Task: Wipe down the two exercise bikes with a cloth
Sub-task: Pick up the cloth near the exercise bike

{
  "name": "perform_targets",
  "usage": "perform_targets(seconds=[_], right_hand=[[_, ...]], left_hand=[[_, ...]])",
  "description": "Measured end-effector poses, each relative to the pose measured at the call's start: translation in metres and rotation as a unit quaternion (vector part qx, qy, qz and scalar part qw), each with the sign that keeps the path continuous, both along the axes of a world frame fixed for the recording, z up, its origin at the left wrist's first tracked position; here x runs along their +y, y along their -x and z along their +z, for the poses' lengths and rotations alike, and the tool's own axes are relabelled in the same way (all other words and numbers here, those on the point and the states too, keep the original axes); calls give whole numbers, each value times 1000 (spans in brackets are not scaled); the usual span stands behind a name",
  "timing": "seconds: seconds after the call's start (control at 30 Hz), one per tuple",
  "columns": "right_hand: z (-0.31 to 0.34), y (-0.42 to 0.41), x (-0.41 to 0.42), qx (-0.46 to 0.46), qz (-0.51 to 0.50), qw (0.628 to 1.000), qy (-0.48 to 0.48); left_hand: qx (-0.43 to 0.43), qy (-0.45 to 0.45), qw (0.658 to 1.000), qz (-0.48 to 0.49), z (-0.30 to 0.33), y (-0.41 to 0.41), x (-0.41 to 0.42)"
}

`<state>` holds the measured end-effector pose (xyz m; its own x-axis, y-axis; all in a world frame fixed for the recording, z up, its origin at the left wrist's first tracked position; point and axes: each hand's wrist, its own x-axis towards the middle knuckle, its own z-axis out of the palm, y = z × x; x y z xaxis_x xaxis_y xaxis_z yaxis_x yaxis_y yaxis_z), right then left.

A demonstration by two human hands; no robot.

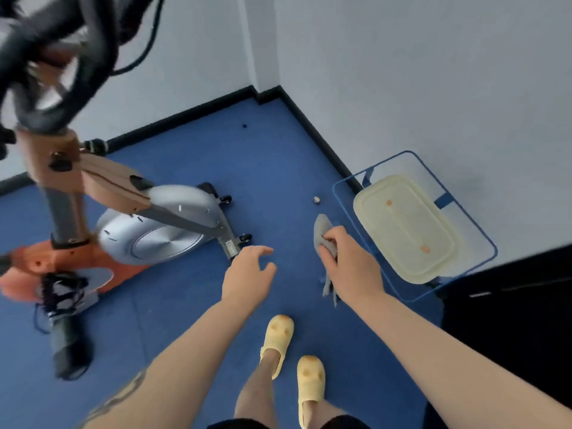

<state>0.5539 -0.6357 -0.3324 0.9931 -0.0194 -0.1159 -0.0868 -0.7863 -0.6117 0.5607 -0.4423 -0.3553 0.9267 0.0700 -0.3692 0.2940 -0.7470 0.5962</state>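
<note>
1. Here, we saw the right hand (349,264) curled round a grey cloth (325,233), gripping it; one end of the cloth stuck up past the fingers and another end hung down below the wrist.
2. We saw the left hand (247,274) held out with its fingers relaxed and spread, holding nothing and touching nothing, just left of the right hand.
3. One exercise bike (133,230) stood on the left, with an orange body, a silver flywheel cover and a tan upper frame; its dark handlebars (46,72) were blurred at the far left top of the view.
4. The bike's front foot with small wheels (244,238) lay just beyond the left hand's fingertips, apart from them.
5. We could see only this one bike in the view.
6. A blue wire-framed basket (464,212) stood on the right against the white wall (402,88), and a pale cream lidded tub (405,227) sat inside it.
7. The cloth and the right hand hung just left of the basket's near-left rim; we could not tell whether they touched it.
8. A small round object (316,199) lay on the blue floor (278,168) between the bike and the basket.
9. Two yellow slippers (278,339) on the person's feet stood near, below the hands.
10. A black surface (510,320) filled the near right.
</note>
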Motion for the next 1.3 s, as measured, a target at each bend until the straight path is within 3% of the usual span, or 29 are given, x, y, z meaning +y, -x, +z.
perform_targets(seconds=[0.2,0.37,0.6,0.97,1.3], right_hand=[[21,29,89,-36,142,987,-63],[31,64,178,-29,301,951,-58],[43,153,311,-26,437,898,-47],[34,316,482,18,476,877,-65],[47,336,630,-56,552,832,-34]], left_hand=[[-15,-14,988,154,29,87,87],[-32,-21,953,301,38,175,162],[-61,-32,899,433,49,314,253],[-23,-46,860,508,56,520,407],[-64,-9,862,503,47,520,517]])
